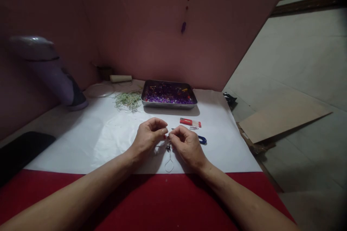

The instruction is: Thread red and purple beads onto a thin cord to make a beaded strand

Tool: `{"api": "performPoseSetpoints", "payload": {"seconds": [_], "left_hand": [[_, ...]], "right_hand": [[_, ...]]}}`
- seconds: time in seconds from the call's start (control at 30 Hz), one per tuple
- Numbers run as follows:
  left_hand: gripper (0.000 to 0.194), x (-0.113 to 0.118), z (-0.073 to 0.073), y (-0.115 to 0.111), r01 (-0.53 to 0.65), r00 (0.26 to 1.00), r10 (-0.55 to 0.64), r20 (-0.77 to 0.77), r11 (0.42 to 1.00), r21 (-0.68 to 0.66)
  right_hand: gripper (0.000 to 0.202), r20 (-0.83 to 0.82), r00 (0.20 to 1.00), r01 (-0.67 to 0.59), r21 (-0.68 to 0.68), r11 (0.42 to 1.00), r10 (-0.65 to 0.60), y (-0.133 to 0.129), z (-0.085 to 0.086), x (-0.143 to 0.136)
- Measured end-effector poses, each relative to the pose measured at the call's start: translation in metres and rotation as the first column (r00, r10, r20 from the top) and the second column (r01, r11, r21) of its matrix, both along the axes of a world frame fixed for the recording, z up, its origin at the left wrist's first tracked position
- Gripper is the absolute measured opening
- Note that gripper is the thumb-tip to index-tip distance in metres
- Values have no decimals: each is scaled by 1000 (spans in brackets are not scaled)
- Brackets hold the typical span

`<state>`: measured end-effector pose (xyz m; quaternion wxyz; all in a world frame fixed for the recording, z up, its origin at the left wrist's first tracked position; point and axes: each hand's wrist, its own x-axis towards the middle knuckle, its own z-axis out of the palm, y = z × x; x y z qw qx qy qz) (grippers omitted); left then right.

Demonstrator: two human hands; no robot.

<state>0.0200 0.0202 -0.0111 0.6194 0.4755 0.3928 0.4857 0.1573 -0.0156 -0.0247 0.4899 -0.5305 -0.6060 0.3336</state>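
My left hand [148, 137] and my right hand [188, 146] meet over the white sheet, thumbs and fingertips pinched close together. Between them is a thin beaded string [169, 157] with small red beads at the fingertips. A dark round bead [168, 148] hangs below them, and the string ends in a pale loop lying on the sheet. The fingers partly hide the string, so its exact path is unclear. Just beyond my right hand lies a blue scissors-like handle [202, 139], its other part mostly covered by that hand.
A metal tray [169, 106] of purple beads stands at the back, beside a tangle of pale green threads [128, 101]. A red needle packet [190, 122] lies before it. At left are a purple bottle [58, 75] and a black object [25, 155]. Cardboard [284, 115] lies on the floor.
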Motion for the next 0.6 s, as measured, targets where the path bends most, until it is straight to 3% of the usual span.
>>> {"api": "performPoseSetpoints", "payload": {"seconds": [0.2,0.4,0.6], "left_hand": [[25,0,-5,3,26,1000,-26,7,999,34],[28,-1,-6,4,56,998,-55,-3,997,48],[26,0,-8,5,56,998,-55,-24,997,48]], "right_hand": [[11,-206,977,-57,-33,998,48,3,2,-2],[10,-144,988,-44,34,998,49,4,1,-2],[13,-171,985,-42,-55,998,32,4,2,-2]]}}
